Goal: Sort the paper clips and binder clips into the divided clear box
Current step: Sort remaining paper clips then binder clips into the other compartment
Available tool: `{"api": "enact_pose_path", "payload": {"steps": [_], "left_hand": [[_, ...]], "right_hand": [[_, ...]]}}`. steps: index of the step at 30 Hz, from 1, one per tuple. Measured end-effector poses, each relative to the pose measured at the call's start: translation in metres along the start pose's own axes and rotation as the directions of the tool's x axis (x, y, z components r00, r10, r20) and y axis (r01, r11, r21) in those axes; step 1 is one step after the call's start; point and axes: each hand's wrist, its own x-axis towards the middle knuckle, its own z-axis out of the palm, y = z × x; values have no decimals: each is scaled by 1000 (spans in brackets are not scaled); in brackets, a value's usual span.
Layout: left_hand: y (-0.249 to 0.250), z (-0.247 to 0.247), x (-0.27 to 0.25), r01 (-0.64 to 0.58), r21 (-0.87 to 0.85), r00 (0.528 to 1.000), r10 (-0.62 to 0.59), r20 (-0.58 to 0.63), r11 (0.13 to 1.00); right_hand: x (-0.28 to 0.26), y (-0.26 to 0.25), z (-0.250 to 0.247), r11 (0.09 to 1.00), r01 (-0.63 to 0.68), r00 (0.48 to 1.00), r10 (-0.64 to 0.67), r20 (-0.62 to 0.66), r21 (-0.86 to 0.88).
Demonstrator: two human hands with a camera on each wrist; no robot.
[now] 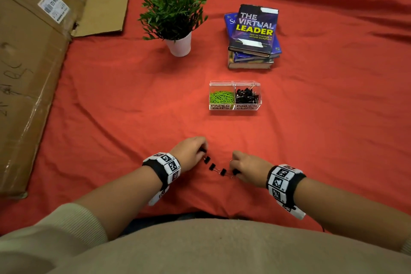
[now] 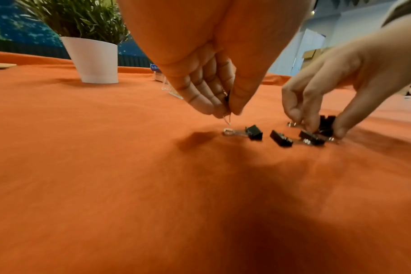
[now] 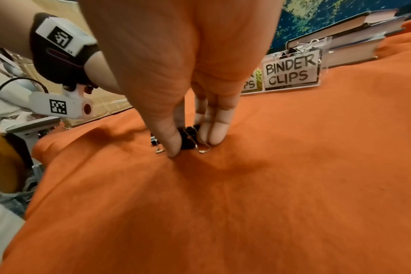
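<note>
Black binder clips lay in a short row on the bench between both sets of fingers, the divided clear box well beyond them. Left hand pinched one clip narrowly; right hand pinched another, fingers pointing down. Slick wire handles could slip and drop short.

Matt orange cloth, glossy clear plastic box (paper labels), black binder clips with shiny wire handles.

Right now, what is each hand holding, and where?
Each pinches a black binder clip: the left hand by the wire handle, the right hand by the clip's black body.
</note>
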Motion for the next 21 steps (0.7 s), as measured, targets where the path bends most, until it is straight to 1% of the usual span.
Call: {"api": "enact_pose_path", "payload": {"steps": [2, 4, 6, 7, 9, 11, 13, 15, 17, 21], "left_hand": [[5, -1, 1, 6, 33, 998, -9, 67, 999], [7, 1, 2, -50, 118, 986, 30, 162, 992], [8, 4, 1, -94, 196, 974, 50, 220, 976], [7, 5, 1, -105, 228, 971, 50, 235, 968], [6, 7, 2, -114, 264, 967, 46, 251, 958], [5, 7, 2, -111, 264, 966, 42, 255, 958], [5, 8, 2, -113, 260, 965, 43, 261, 959], [6, 8, 3, -117, 260, 963, 46, 266, 959], [8, 8, 4, -120, 264, 962, 46, 270, 957], [10, 9, 5, -85, 282, 967, 11, 253, 956]], "right_hand": [[0, 1, 0, 999, -16, 1000, 16, -1, 31], [1, 4, -3, 992, -50, 998, 54, -26, 119], [3, 10, -14, 966, -102, 986, 130, -107, 239], [5, 14, -24, 950, -127, 969, 180, -167, 284], [9, 26, -50, 927, -165, 911, 274, -307, 338], [16, 38, -80, 910, -176, 831, 342, -438, 375], [24, 53, -105, 897, -192, 763, 391, -515, 398], [34, 66, -124, 890, -225, 717, 426, -551, 396], [44, 74, -134, 882, -249, 700, 450, -554, 401], [57, 82, -135, 875, -300, 736, 466, -490, 381]]}}
